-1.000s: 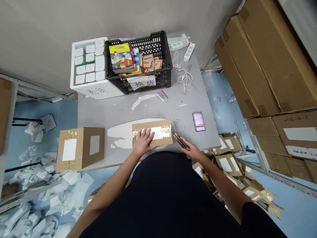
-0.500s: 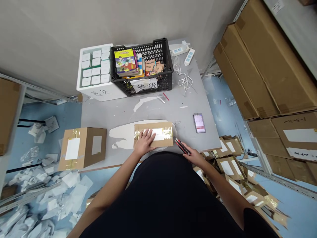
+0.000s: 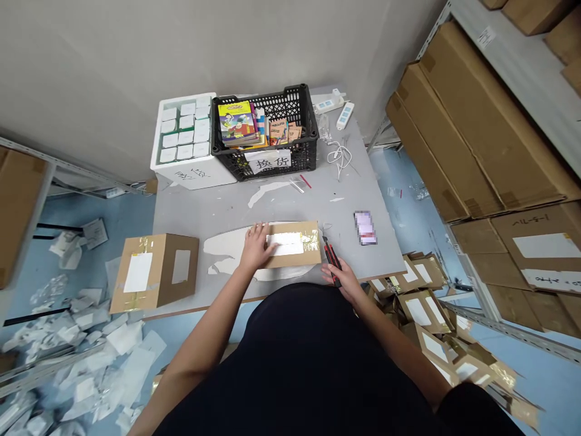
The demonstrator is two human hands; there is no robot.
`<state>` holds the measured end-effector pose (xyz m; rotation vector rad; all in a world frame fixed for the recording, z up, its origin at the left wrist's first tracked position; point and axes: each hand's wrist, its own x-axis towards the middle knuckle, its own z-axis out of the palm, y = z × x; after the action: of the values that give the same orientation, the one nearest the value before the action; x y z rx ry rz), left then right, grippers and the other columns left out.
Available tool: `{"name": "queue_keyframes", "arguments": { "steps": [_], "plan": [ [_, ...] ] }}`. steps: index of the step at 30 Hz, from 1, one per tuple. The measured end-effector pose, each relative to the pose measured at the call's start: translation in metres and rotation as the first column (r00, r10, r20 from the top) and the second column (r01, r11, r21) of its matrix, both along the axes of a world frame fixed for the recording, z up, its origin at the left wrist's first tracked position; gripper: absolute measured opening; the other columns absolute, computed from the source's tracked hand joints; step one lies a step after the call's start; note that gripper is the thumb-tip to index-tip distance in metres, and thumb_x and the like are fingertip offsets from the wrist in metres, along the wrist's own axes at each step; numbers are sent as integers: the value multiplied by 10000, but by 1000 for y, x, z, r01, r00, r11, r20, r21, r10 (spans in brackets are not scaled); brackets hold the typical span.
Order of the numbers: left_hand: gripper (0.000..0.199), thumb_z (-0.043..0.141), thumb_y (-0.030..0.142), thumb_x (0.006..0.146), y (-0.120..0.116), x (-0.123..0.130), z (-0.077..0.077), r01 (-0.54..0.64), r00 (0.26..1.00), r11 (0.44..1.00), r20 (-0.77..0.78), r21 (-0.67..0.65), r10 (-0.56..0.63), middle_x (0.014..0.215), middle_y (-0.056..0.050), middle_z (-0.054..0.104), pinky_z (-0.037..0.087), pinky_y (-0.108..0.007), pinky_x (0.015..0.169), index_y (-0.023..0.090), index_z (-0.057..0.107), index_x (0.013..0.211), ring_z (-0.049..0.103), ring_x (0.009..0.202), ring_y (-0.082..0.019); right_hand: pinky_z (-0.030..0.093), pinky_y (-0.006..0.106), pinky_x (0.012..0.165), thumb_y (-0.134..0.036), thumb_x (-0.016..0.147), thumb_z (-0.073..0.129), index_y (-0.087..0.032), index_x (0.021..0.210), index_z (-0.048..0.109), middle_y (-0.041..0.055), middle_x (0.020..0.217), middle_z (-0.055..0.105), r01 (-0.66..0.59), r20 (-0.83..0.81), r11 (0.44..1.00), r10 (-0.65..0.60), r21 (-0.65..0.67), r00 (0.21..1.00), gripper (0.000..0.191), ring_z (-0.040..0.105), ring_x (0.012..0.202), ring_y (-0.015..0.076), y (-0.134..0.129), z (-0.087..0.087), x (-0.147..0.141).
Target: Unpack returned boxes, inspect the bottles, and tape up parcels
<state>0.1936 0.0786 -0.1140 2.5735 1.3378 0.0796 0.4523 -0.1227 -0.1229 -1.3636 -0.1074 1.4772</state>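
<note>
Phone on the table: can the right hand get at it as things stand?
Probably yes: the phone lies close by, beyond the right hand, with only bare tabletop visible between them. However, that hand holds a box cutter, so it would likely need to put that down first.

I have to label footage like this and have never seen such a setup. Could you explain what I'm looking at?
There is no machine here: a person works with two bare hands. One camera, worn on the head, looks forward and down, so the dark shirt fills the bottom. The left hand rests on a taped carton, which lies on a white sheet on the table. The right hand holds a knife beside the carton's right end. Around them are a phone, a cable, a black crate of books, a white box and, at left, a bigger carton.
</note>
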Motion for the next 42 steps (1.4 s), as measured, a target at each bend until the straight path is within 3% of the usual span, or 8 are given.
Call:
{"name": "queue_keyframes", "arguments": {
  "steps": [6,16,20,24,27,31,37,42],
  "plan": [
    [689,567,533,850,19,-18,8,-103,994,986,13,-130,106,1236,-143,568,391,-419,1018,186,416,1425,511,1179,-318,574,398,840,-419,607,820,-255,1086,540,33,1029,678,168,95,981,-178,101,979,578,683,971,221,52,-4,-4],
    [715,558,485,875,-71,-16,4,-389,900,817,12,-425,435,1107,-85,620,482,-299,697,217,301,1487,643,816,-194,541,311,792,-304,648,735,-236,1044,544,-4,1017,694,-54,245,968,-8,245,969,445,612,849,136,187,13,-15],
    [739,542,506,882,-46,-19,4,-407,868,842,139,-355,477,1265,-126,563,514,-332,797,207,276,1503,629,1026,-236,549,334,805,-358,659,740,-248,1084,533,-1,1032,681,-5,241,975,-51,224,969,486,642,907,157,158,14,-12],
    [742,575,496,867,16,-14,9,-267,923,930,210,-251,321,1527,-146,340,396,-418,1068,209,306,1496,353,1395,-316,571,348,746,-385,618,802,-244,1059,558,4,923,680,107,225,992,-120,73,967,524,672,901,203,67,2,-13],
    [759,606,480,844,58,1,9,-126,968,957,179,-262,176,1557,-134,297,295,-439,1143,196,328,1491,249,1445,-332,584,377,688,-382,562,853,-232,989,561,19,832,686,108,63,991,-103,-82,993,539,692,829,236,16,-9,-26],
    [781,625,482,819,81,16,4,-30,986,961,147,-273,72,1470,-147,412,329,-402,1114,162,351,1477,373,1363,-323,590,394,718,-370,524,880,-238,972,546,14,857,695,167,-45,983,-171,-75,984,575,696,802,224,12,-13,-44],
    [754,571,564,839,28,-17,11,-294,953,938,18,-186,302,1188,-157,553,461,-408,894,207,357,1467,548,1115,-333,581,359,767,-399,611,822,-261,1074,536,19,1023,682,275,129,953,-290,124,948,562,669,940,195,57,-3,-25],
    [837,542,610,849,-56,-40,12,-364,931,892,-81,-269,356,1094,-126,556,472,-333,721,222,223,1520,612,938,-280,551,304,738,-409,642,781,-240,1067,548,18,986,691,113,253,968,-170,225,952,514,658,877,167,108,3,13]
  ]
}}
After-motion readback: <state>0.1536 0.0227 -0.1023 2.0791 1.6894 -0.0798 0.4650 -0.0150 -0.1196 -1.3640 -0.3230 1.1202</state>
